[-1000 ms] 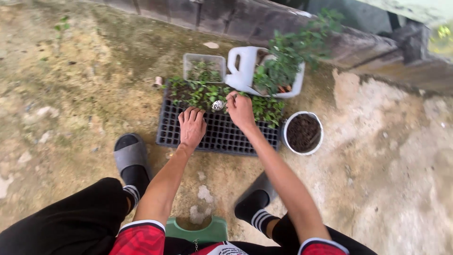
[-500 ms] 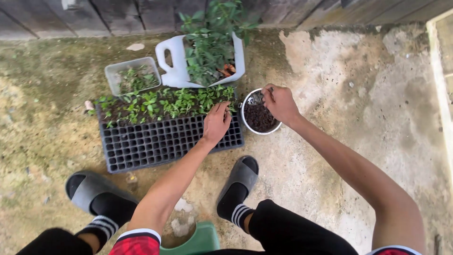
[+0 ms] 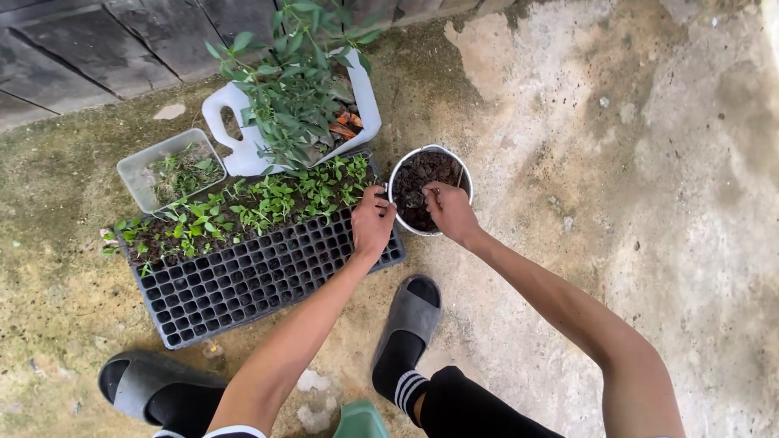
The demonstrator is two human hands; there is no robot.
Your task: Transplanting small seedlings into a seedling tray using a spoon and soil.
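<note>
Mid-frame, our right hand [image 3: 449, 211] dips its fingers into the soil pot [image 3: 430, 188]. Just left of it, our left hand [image 3: 372, 225] rests on the seedling tray [image 3: 251, 268], below the cut jug [image 3: 292, 105] of plants.

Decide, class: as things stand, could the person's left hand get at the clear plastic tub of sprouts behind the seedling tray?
Probably yes. The left hand rests on the black seedling tray, and the clear tub sits open-topped beyond the tray's far corner. Only low seedlings lie between, though it would mean stretching across.
</note>
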